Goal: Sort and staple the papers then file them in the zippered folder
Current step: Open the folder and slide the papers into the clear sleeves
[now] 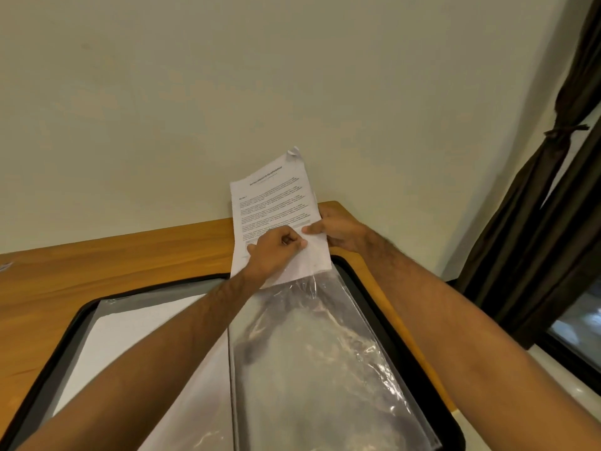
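Filing stage, by the look of it. Zippered folder (81,320) is laid open on the tabletop (97,262); a white sheet (130,336) is seen in its left half. Clear sleeve (318,353) is pinched at its mouth by the left hand (276,249), fingers curled. Papers (273,203) are gripped at the edge by the right hand (338,229), bottom end partly inside the sleeve. A staple can't be made out. Judged left: full insertion, zipping shut.

A single head-worn wide-angle view looks forward and down, close over the table (97,255), toward the wall (195,92).
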`<state>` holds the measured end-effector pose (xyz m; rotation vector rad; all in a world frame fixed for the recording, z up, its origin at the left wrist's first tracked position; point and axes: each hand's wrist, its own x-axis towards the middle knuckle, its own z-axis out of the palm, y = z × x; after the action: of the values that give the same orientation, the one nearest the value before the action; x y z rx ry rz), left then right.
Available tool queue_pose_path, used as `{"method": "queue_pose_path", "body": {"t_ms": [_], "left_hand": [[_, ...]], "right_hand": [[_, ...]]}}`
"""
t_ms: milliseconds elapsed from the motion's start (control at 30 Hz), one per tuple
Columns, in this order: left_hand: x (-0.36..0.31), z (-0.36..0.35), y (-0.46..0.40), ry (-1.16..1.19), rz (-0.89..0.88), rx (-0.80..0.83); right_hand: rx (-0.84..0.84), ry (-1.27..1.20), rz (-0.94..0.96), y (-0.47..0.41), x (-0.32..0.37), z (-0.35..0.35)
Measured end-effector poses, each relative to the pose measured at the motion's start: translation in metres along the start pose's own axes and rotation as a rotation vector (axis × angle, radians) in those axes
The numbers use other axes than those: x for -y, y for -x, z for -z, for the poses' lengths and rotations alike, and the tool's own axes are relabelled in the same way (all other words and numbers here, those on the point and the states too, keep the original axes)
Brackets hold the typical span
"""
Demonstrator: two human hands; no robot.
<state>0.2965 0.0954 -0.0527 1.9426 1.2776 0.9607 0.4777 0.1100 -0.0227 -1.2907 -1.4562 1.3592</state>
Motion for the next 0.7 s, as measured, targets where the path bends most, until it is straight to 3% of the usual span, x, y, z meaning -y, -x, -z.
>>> {"method": "queue_pose_path", "body": {"t_ms": [333, 700], "left_hand": [[-0.010, -0.006, 0.007, -0.012, -0.036, 0.098], [-0.010, -0.002, 0.002, -0.047, -0.012, -0.047]], "right_hand": [[0.055, -0.103, -0.159, -0.004, -0.001, 0.000], [0.055, -0.020, -0.262, -0.003, 0.001, 0.005]]}}
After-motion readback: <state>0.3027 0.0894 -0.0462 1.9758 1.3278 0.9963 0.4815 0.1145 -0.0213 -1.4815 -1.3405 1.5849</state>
